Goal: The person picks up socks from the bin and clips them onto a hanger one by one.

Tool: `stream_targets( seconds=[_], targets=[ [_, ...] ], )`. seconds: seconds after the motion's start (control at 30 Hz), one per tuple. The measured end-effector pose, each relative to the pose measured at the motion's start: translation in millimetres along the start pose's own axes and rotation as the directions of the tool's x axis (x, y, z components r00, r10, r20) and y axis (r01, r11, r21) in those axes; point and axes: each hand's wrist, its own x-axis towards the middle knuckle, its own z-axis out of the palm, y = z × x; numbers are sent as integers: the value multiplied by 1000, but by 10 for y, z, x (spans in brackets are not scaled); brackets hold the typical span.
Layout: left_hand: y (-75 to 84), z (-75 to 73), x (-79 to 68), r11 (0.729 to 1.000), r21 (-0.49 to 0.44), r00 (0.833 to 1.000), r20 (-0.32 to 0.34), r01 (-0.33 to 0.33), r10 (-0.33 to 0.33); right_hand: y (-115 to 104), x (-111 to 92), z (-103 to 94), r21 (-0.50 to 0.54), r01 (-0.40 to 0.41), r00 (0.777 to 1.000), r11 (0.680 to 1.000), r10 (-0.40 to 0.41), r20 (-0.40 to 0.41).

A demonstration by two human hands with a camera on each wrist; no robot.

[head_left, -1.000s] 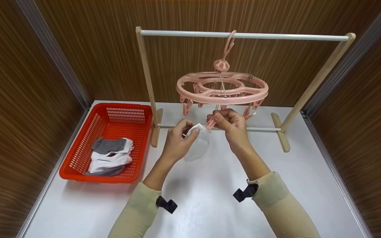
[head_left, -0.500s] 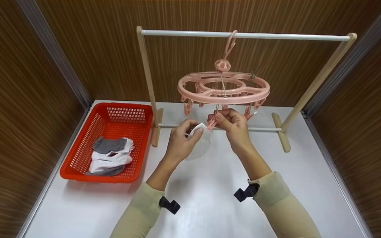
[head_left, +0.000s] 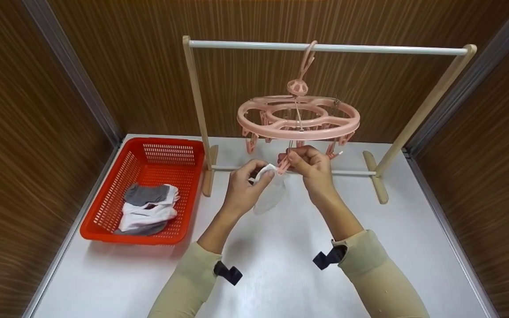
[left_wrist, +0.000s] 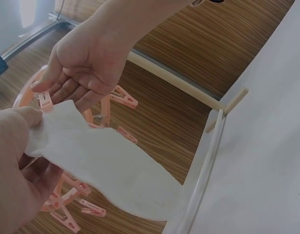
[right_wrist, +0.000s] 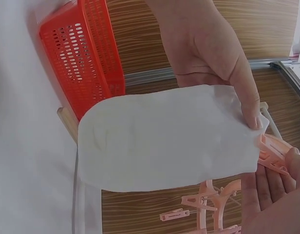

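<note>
My left hand (head_left: 246,187) pinches the top edge of a white sock (head_left: 272,194) between thumb and fingers. The sock hangs flat below it, and the right wrist view shows its broad side (right_wrist: 164,139). My right hand (head_left: 316,170) holds a pink clothes peg (head_left: 283,165) that dangles from a round pink clip hanger (head_left: 298,132). At the sock's upper edge, the peg's tip (left_wrist: 45,101) meets the cloth in the left wrist view. Whether its jaws are around the cloth I cannot tell. The other pegs (head_left: 251,143) around the ring hang without cloth.
The hanger hooks over the white rail (head_left: 382,48) of a wooden-ended stand (head_left: 427,106). To the left, a red basket (head_left: 188,198) holds grey and white socks (head_left: 148,210). Brown wood-grain panels (head_left: 126,66) enclose the white table (head_left: 281,274) at the back and sides.
My left hand has shifted slightly right with the sock, bringing its edge up against the peg. The right hand stays almost still on the peg.
</note>
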Motion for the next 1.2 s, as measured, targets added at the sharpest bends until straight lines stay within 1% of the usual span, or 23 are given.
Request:
stream_targets(
  seconds=[0.07,0.17,0.3,0.4,0.43,0.57,0.73,0.83,1.0,1.07,1.2],
  targets=[
    [15,12,5,1000,-1,1000,2,9,-9,5,2,-7,0,0,1000,1000,0,1],
    [168,-3,-13,1000,-6,1000,9,12,-12,13,1,-11,-8,-2,1000,1000,2,4],
    [153,-3,0,1000,-24,1000,17,-15,16,21,1,-17,-14,-10,1000,1000,10,4],
    [11,28,33,999,-37,999,19,-27,28,22,3,-19,-12,-13,1000,1000,13,4],
    [13,30,36,999,-44,999,21,-28,29,20,4,-17,-11,-13,1000,1000,13,4],
    [24,32,29,998,-56,1000,29,-1,2,17,-2,-12,-19,-11,1000,1000,11,1],
    [35,40,32,998,-54,999,20,28,-27,19,3,-14,-37,-5,1000,999,6,13],
    [86,42,34,998,-42,999,12,42,-41,20,0,-22,-52,-7,1000,999,8,18],
    [291,7,8,998,-41,998,22,54,-53,31,-12,-38,-70,-13,1000,997,14,12],
    [349,-9,-5,997,-46,998,25,54,-53,39,-13,-42,-76,-12,1000,997,13,11],
    [349,-18,-22,997,-62,998,34,51,-49,56,-18,-44,-90,-17,1000,996,18,13]
  ],
)
